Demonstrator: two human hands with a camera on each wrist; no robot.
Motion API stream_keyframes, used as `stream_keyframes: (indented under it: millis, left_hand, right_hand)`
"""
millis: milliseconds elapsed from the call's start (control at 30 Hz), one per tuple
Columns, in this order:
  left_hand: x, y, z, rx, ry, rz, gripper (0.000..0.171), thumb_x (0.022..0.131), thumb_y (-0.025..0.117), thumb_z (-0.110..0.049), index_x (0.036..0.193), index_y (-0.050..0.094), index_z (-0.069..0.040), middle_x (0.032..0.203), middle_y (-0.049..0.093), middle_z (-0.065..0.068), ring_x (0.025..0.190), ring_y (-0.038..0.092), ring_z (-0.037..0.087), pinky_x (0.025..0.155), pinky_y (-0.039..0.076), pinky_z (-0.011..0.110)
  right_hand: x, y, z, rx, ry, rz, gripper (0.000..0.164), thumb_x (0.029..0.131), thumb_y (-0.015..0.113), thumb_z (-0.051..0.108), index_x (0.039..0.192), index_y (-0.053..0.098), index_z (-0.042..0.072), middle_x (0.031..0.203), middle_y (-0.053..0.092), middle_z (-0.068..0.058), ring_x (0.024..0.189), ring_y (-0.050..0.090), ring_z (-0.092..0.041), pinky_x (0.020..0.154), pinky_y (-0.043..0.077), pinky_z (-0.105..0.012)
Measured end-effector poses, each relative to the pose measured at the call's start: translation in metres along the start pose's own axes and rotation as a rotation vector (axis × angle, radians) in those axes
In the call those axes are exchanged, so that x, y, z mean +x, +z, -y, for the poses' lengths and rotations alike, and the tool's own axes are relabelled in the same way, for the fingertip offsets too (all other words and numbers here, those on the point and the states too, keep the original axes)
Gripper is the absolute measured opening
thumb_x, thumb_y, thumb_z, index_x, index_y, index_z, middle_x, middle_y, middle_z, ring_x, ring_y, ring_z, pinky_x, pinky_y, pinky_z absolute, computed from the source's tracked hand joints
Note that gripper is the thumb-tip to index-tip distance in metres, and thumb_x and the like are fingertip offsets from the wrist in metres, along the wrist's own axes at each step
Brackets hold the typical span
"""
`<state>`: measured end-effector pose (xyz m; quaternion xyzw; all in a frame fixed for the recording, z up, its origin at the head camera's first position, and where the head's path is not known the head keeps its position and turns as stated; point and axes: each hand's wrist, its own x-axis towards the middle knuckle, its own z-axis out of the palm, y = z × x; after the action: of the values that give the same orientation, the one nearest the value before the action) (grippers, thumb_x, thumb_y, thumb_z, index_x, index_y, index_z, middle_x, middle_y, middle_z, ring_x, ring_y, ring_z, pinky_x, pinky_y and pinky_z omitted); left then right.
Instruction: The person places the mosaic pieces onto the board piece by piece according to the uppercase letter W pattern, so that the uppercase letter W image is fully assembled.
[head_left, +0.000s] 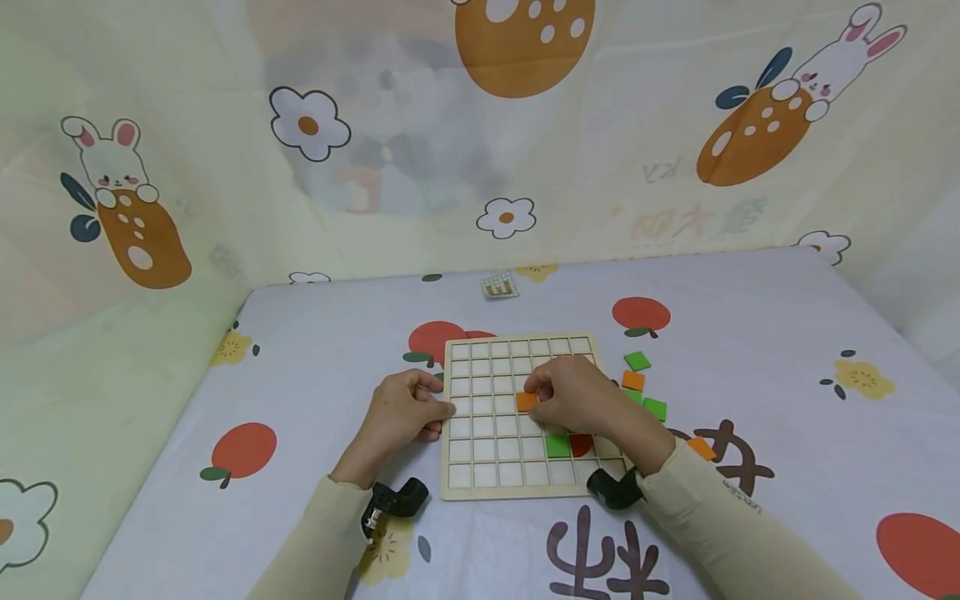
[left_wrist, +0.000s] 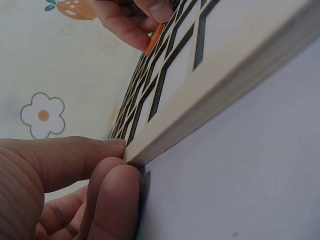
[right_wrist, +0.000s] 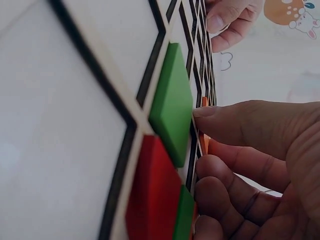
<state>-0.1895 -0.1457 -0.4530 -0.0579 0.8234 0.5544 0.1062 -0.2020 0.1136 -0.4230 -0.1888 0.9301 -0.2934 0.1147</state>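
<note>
A wooden grid board [head_left: 517,494] lies flat on the table, its cells mostly white. My left hand [head_left: 402,408] pinches the board's left edge, thumb and forefinger meeting at the rim in the left wrist view. Over the middle of the grid, my right hand [head_left: 581,398] holds an orange square tile [head_left: 527,402] between thumb and fingers. A green tile [head_left: 557,447] and a red tile [head_left: 581,445] sit side by side in lower cells. My right hand and forearm cover part of the grid's right side; another green piece shows by the red one in the right wrist view.
Right of the board lie loose tiles, among them a green tile [head_left: 637,361], an orange tile [head_left: 633,381] and another orange tile [head_left: 702,448] by the right sleeve. A small patterned card [head_left: 499,286] lies near the table's back edge. A printed cloth [head_left: 405,242] hangs behind.
</note>
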Motion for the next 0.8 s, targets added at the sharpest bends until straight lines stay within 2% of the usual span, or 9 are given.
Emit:
stream_keyframes:
  millis: [200,367,467,567,667,800]
  left_hand:
    - [0.001,0.0,0.001,0.004,-0.004,0.001,0.029,0.087,0.083,-0.002,0.111,0.068,-0.001,0.081,0.067,0.009,0.055,0.063,0.012,0.053,0.059,0.025]
    - [0.001,-0.001,0.001,0.003,-0.008,-0.001,0.029,0.087,0.083,-0.002,0.111,0.068,-0.001,0.081,0.067,0.01,0.055,0.063,0.012,0.053,0.059,0.025]
    - [0.001,-0.001,0.0,0.009,-0.009,-0.003,0.029,0.087,0.083,-0.002,0.112,0.068,-0.001,0.08,0.068,0.01,0.055,0.063,0.012,0.053,0.059,0.025]
    - [0.0,-0.001,0.0,0.009,-0.008,-0.007,0.029,0.087,0.082,-0.002,0.112,0.068,-0.001,0.08,0.068,0.01,0.055,0.063,0.012,0.053,0.059,0.025]
    - [0.0,-0.001,0.0,0.004,-0.007,-0.007,0.029,0.087,0.082,-0.001,0.111,0.068,-0.001,0.08,0.067,0.01,0.055,0.063,0.012,0.053,0.059,0.025]
    - [-0.001,0.0,-0.001,-0.002,-0.006,-0.004,0.028,0.087,0.082,-0.001,0.111,0.068,-0.001,0.079,0.067,0.01,0.055,0.063,0.012,0.052,0.059,0.025]
  right_hand:
    - [-0.002,0.001,-0.003,0.015,-0.017,-0.003,0.027,0.086,0.077,0.007,0.113,0.077,0.004,0.077,0.059,-0.001,0.075,0.054,-0.017,0.068,0.045,-0.03]
    - [-0.008,-0.001,-0.003,0.017,-0.021,-0.035,0.044,0.086,0.08,0.013,0.128,0.072,0.008,0.104,0.065,-0.006,0.094,0.059,-0.021,0.08,0.053,-0.037]
    - [-0.014,-0.004,-0.004,0.007,-0.053,-0.078,0.052,0.086,0.08,0.018,0.135,0.068,0.009,0.121,0.066,-0.013,0.108,0.062,-0.029,0.091,0.056,-0.046]
    - [-0.02,-0.009,-0.008,-0.016,-0.079,-0.116,0.06,0.088,0.079,0.023,0.144,0.062,0.009,0.14,0.06,-0.018,0.125,0.058,-0.037,0.101,0.053,-0.055]
    - [-0.026,-0.016,-0.016,-0.023,-0.067,-0.131,0.068,0.09,0.078,0.027,0.151,0.054,0.01,0.153,0.05,-0.019,0.14,0.047,-0.041,0.109,0.046,-0.064]
    - [-0.034,-0.028,-0.028,-0.031,-0.015,-0.138,0.074,0.091,0.078,0.03,0.155,0.048,0.008,0.16,0.041,-0.023,0.146,0.039,-0.045,0.111,0.041,-0.07]
